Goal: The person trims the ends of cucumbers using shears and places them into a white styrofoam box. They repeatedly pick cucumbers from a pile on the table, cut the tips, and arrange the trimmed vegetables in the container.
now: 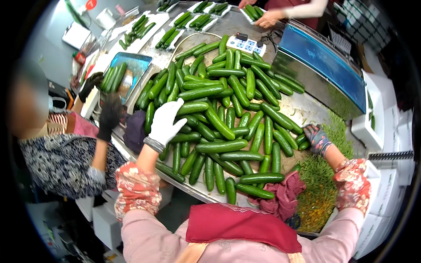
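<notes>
A large heap of green cucumbers [223, 125] lies across the metal table before me. My left hand [167, 120], in a white glove, rests at the heap's left side with thumb and fingers spread around the end of a cucumber [193, 107]; whether it grips it I cannot tell. At the heap's right edge is my right hand [316, 138], in a dark patterned glove, its fingers against cucumber ends [302, 142]; its grip is unclear. A crumpled dark red cloth [283, 194] lies at the near edge, beside a pile of green and yellow trimmings [317, 194].
A co-worker in black gloves stands at left by a blue tray [136, 65] and a scale. Another person's hands hold a packed tray [251, 13] at the top. A power strip [246, 44], filled trays [199, 21] and a blue-topped metal box [324, 62] stand beyond the heap.
</notes>
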Action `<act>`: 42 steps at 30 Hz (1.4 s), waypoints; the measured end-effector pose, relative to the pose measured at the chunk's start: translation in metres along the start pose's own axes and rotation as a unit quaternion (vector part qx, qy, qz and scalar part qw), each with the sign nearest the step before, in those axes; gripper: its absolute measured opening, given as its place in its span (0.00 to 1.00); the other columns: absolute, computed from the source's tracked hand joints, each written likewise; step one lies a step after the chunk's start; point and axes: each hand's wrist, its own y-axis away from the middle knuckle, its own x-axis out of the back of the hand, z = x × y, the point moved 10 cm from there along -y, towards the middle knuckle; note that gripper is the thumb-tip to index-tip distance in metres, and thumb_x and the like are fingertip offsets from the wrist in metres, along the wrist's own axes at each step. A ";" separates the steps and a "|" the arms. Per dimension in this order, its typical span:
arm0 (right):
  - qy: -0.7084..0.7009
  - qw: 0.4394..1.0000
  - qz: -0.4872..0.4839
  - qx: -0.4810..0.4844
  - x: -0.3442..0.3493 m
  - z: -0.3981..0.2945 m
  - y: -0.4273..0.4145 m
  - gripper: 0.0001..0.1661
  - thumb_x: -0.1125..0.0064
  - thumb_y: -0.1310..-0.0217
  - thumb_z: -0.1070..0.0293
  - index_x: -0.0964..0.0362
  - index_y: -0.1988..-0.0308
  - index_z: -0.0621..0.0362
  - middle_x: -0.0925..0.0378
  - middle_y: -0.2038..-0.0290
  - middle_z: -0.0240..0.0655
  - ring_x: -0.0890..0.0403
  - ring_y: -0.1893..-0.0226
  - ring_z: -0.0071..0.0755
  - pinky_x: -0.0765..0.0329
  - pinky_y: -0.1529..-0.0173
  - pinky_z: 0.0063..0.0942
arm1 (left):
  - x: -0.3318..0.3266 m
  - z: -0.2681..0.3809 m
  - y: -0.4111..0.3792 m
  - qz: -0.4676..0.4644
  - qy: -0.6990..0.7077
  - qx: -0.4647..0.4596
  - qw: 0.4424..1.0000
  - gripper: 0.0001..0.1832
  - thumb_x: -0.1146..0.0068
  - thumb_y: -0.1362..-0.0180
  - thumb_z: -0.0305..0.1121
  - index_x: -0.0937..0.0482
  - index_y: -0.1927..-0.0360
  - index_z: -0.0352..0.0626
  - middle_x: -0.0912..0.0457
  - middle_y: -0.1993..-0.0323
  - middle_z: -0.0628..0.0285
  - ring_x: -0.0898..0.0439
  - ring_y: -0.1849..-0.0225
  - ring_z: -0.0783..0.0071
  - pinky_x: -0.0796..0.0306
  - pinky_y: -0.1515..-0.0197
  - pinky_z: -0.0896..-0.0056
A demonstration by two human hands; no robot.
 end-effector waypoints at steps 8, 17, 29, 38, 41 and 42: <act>-0.433 0.894 -0.017 -0.113 0.014 0.007 0.035 0.45 0.36 0.70 0.62 0.45 0.47 0.59 0.31 0.60 0.40 0.30 0.57 0.39 0.33 0.50 0.32 | -0.017 0.092 -0.015 -0.047 0.023 -0.153 0.987 0.29 0.47 0.54 0.32 0.37 0.45 0.49 0.30 0.54 0.60 0.34 0.49 0.59 0.44 0.45 0.59; -0.958 0.286 -0.010 0.001 0.069 -0.087 -0.079 0.32 0.51 0.46 0.49 0.46 0.45 0.48 0.38 0.48 0.39 0.35 0.50 0.36 0.35 0.48 0.39 | -0.088 0.108 -0.074 -0.199 -0.046 -0.100 0.974 0.25 0.42 0.58 0.41 0.31 0.56 0.42 0.27 0.74 0.53 0.27 0.71 0.60 0.33 0.69 0.61; -0.286 0.942 0.064 -0.165 0.053 -0.033 -0.077 0.38 0.44 0.58 0.48 0.40 0.48 0.54 0.30 0.59 0.46 0.30 0.56 0.46 0.32 0.53 0.34 | -0.084 0.199 -0.023 -0.241 0.072 -0.215 0.944 0.33 0.46 0.55 0.47 0.38 0.46 0.41 0.31 0.56 0.52 0.33 0.53 0.54 0.39 0.52 0.59; -0.485 0.866 0.068 -0.103 0.035 -0.014 -0.071 0.31 0.41 0.61 0.64 0.36 0.53 0.62 0.27 0.65 0.46 0.26 0.63 0.42 0.30 0.58 0.30 | -0.070 0.166 0.018 -0.152 0.070 -0.136 0.976 0.45 0.38 0.64 0.38 0.47 0.39 0.49 0.32 0.54 0.52 0.30 0.57 0.58 0.36 0.54 0.65; -0.504 0.847 0.132 -0.105 0.023 -0.003 -0.060 0.31 0.41 0.59 0.64 0.37 0.52 0.62 0.27 0.64 0.43 0.26 0.63 0.36 0.29 0.60 0.27 | -0.072 0.173 0.023 -0.173 0.039 -0.180 0.968 0.47 0.37 0.66 0.38 0.47 0.40 0.48 0.32 0.54 0.52 0.29 0.59 0.60 0.36 0.55 0.65; -0.561 0.815 0.102 -0.106 0.029 -0.008 -0.065 0.33 0.41 0.59 0.63 0.38 0.50 0.61 0.28 0.62 0.43 0.27 0.61 0.35 0.30 0.58 0.26 | -0.075 0.172 0.023 -0.173 0.046 -0.183 0.967 0.48 0.36 0.68 0.39 0.48 0.39 0.47 0.31 0.54 0.52 0.29 0.61 0.61 0.35 0.57 0.65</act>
